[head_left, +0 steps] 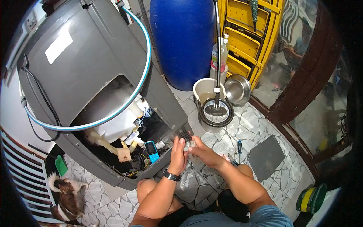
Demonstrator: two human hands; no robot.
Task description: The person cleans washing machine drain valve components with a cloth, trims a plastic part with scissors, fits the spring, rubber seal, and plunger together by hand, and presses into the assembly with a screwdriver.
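Both hands are together in front of the open back of a grey washing machine point(90, 41). My left hand point(177, 156) is closed around a small part with a black ribbed rubber bellows point(184, 135) on top and a pale piece below. My right hand point(204, 152) grips the same part from the other side, with the fingers meeting those of the left. Fingers hide much of its lower end. Inside the opening are a white plastic tub point(117, 109), a beige hose point(107, 145), wires and a blue keypad phone point(152, 151).
A blue-and-white hose point(148, 49) loops across the machine. Behind stand a blue barrel point(181, 41), a mop bucket point(206, 87), a metal bowl point(239, 90) and a yellow folding ladder point(242, 39). A screwdriver point(239, 146) and grey panel point(266, 158) lie right; a dog point(72, 196) is left.
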